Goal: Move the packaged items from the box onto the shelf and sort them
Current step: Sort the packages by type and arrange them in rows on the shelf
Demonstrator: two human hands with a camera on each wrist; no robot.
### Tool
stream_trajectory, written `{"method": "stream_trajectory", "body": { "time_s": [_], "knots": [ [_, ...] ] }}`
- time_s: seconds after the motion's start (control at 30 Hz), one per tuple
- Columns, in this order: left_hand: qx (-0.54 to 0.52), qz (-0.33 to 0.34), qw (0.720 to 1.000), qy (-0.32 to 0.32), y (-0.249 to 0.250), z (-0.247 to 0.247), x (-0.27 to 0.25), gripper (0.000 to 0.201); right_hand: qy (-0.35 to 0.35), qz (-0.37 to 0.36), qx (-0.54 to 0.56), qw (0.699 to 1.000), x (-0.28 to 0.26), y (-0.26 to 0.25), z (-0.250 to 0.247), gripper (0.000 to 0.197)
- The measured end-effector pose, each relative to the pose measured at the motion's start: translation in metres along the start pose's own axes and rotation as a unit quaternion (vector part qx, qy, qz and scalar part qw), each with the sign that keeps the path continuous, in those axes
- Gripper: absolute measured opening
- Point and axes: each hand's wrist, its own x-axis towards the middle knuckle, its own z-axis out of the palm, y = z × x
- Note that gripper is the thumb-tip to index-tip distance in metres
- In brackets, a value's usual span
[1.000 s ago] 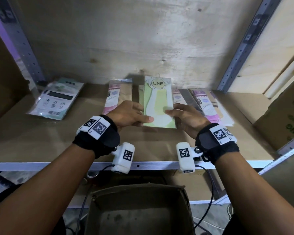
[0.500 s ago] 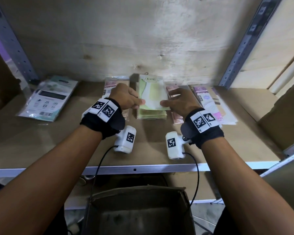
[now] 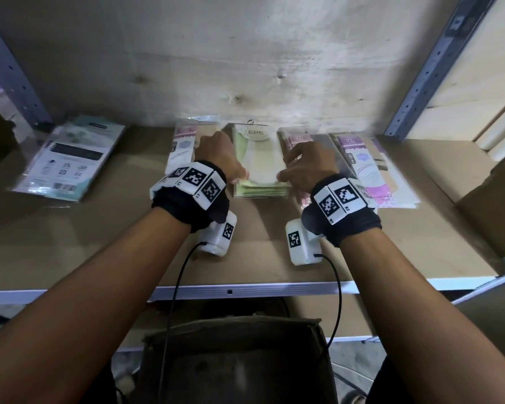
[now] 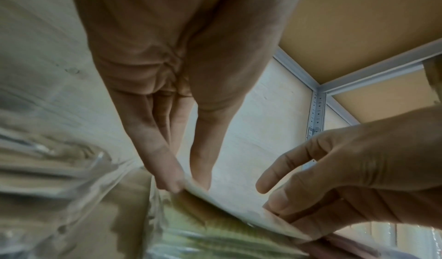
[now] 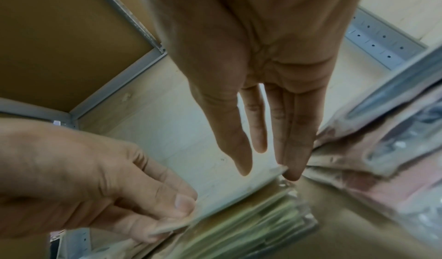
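Observation:
A green packet [image 3: 258, 158] with an ENE label lies on top of a stack of green packets [image 3: 260, 192] at the back middle of the shelf [image 3: 245, 258]. My left hand [image 3: 239, 177] pinches its near left corner, with thumb and fingers closed on the edge [image 4: 181, 184]. My right hand [image 3: 282, 176] pinches the near right corner [image 5: 281, 168]. In the left wrist view the right hand [image 4: 334, 178] holds the far end of the same packet [image 4: 239, 210]. The cardboard box [image 3: 231, 328] stands below the shelf, its inside dark.
Pink packets [image 3: 182, 147] lie left of the green stack, more pink packets [image 3: 295, 141] and purple ones [image 3: 359, 161] to the right. A teal packet [image 3: 67, 158] lies far left. Another carton [image 3: 493, 199] fills the right end. Metal uprights [image 3: 429, 68] frame the bay.
Both hands carried the green packet away from the shelf front to the back and lowered it onto the green stack. The grip on its two corners stayed.

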Motion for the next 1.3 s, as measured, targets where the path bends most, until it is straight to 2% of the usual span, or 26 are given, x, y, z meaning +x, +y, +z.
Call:
{"method": "stream_trajectory", "body": {
  "time_s": [0.33, 0.5, 0.6, 0.67, 0.77, 0.9, 1.03, 1.17, 1.3],
  "knots": [
    [0.026, 0.008, 1.000, 0.006, 0.000, 0.005, 0.000, 0.056, -0.006, -0.007, -0.022, 1.000, 0.001, -0.001, 0.003, 0.039],
    [0.049, 0.044, 0.996, 0.052, -0.005, -0.017, 0.001, 0.033, 0.035, -0.036, -0.039, 0.998, -0.010, -0.012, -0.007, 0.030],
    [0.032, 0.050, 0.992, 0.111, -0.023, -0.057, 0.002, 0.024, 0.043, -0.064, 0.026, 0.997, -0.020, -0.029, -0.013, 0.021],
    [0.003, 0.033, 0.988, 0.153, -0.048, -0.090, 0.003, 0.023, 0.011, -0.081, 0.099, 0.992, -0.026, -0.050, -0.006, 0.016],
    [0.010, -0.021, 0.981, 0.191, -0.100, -0.134, 0.002, 0.026, -0.098, -0.091, 0.245, 0.960, -0.035, -0.091, 0.017, 0.018],
    [0.005, -0.133, 0.968, 0.215, -0.170, -0.175, -0.012, 0.037, -0.188, -0.123, 0.284, 0.932, -0.044, -0.149, 0.066, 0.008],
    [-0.019, -0.153, 0.973, 0.169, -0.203, -0.191, -0.023, 0.041, -0.261, -0.094, 0.279, 0.919, -0.043, -0.196, 0.127, 0.008],
    [-0.023, -0.150, 0.978, 0.146, -0.213, -0.193, -0.026, 0.042, -0.268, -0.066, 0.243, 0.930, -0.039, -0.219, 0.170, 0.018],
    [-0.009, -0.157, 0.981, 0.113, -0.222, -0.195, -0.024, 0.045, -0.299, 0.002, 0.344, 0.890, -0.043, -0.227, 0.186, 0.016]
  ]
}}
